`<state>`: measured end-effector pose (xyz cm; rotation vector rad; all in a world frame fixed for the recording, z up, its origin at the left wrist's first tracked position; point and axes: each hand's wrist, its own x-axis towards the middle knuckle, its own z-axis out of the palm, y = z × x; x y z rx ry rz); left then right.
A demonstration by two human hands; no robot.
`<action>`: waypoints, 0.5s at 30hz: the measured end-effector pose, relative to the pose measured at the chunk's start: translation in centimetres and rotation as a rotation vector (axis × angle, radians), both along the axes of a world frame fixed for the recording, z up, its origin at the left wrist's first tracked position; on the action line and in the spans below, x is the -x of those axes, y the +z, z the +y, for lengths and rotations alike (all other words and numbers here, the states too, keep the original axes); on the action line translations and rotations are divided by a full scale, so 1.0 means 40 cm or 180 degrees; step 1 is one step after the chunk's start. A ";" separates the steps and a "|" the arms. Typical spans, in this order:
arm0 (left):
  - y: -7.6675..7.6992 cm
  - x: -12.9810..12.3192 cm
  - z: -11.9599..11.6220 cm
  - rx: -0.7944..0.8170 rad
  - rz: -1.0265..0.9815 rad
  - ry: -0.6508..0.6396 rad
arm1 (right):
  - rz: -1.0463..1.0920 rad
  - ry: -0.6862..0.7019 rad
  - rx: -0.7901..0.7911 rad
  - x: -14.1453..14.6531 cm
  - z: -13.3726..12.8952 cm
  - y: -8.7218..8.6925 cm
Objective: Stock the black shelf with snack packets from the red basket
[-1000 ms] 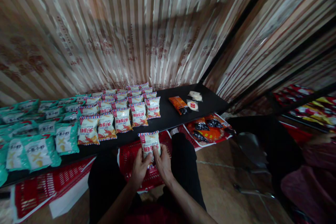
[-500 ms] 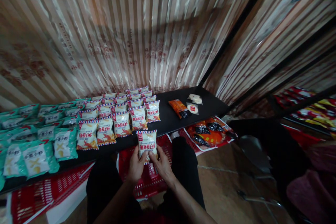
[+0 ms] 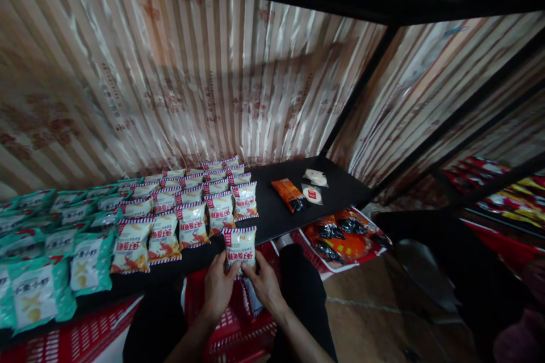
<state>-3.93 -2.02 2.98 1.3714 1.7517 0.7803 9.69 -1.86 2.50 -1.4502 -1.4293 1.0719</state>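
Note:
A white snack bag (image 3: 240, 247) with a striped top edge and red print is held upright between my two hands, above a red basket (image 3: 238, 329). My left hand (image 3: 220, 283) grips its left side, and my right hand (image 3: 263, 281) grips its right side, with both thumbs on the front. Just beyond, on the black table (image 3: 272, 227), stand rows of matching white bags (image 3: 191, 224). Teal snack bags (image 3: 91, 261) fill the table's left part.
An orange packet (image 3: 288, 194) and two small clear packets (image 3: 312, 194) lie on the table's right part. A basket of orange packets (image 3: 344, 238) is below its right edge. A person in dark clothing sits at the right, near a metal stool (image 3: 421, 272).
The camera view has tilted up slightly, so the table and bags appear lower in the picture. Both hands still hold the same bag in much the same pose.

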 end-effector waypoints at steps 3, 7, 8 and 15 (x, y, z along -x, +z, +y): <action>0.003 -0.009 0.023 -0.0282 0.0173 -0.0136 | -0.0010 0.0012 -0.0066 -0.011 0.024 0.002; -0.007 -0.030 0.062 -0.0524 0.0255 -0.0074 | -0.0080 -0.0015 -0.0146 -0.028 0.062 0.001; -0.009 -0.037 0.071 -0.0536 0.0248 -0.0061 | -0.0099 -0.0034 -0.0164 -0.033 0.071 0.000; -0.019 -0.065 0.117 -0.0751 0.0160 0.0081 | -0.0188 -0.0032 -0.0237 -0.056 0.122 -0.008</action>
